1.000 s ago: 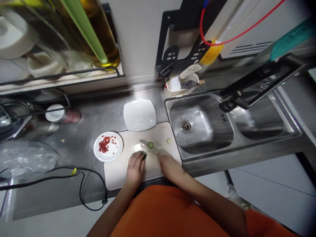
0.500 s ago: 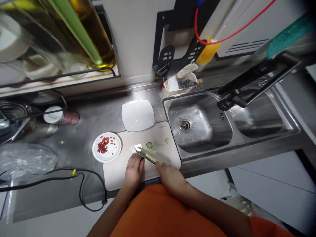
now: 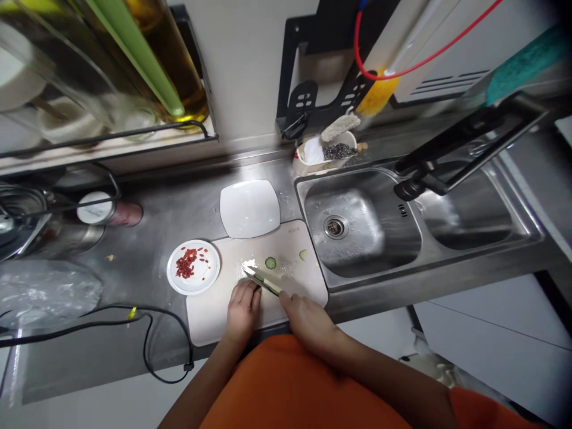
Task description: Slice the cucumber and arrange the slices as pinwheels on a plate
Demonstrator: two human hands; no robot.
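Dish (image 3: 215, 268) of red berries (image 3: 185, 263) overlapping the far left corner of the cutting board (image 3: 212, 313), left hand (image 3: 242, 305) with fingers bunched on a mostly hidden cucumber piece (image 3: 258, 288) mid-board, knife (image 3: 270, 286) close by, clenched in the right hand (image 3: 302, 311), cucumber slice (image 3: 303, 255) near the right edge.
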